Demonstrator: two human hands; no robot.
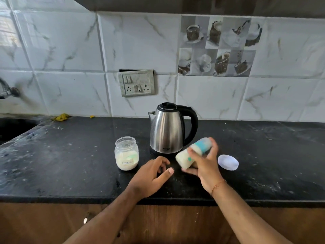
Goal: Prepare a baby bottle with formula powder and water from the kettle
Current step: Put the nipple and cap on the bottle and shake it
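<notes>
Gripping the baby bottle in our right hand, we hold it tilted above the counter, cap end up toward the kettle handle, base down-left. Fingers wrap round the body, thumb under. The bottle is motion-blurred and its contents look milky and pale, so we judge this is the shaking step: powder and water already in, teal collar on, bottle closed so it can be tipped without spilling. Being held clear of the worktop fits that.

Our left hand rests on the counter just left of the bottle, fingers loosely curled, gripping nothing; likely parked there as a brace.

The kettle stands upright behind the bottle, lid closed, spout left and handle right, so it sits ready for a right-hand grab. No cord shows.

The formula jar stands left of the kettle, near the left hand, uncovered, about half full of powder, with a pale green thing inside, maybe the scoop. The white lid lies flat on the counter right of the right hand, well apart from the jar. We judge it is the jar's lid, so closing the jar seems still to do.
</notes>
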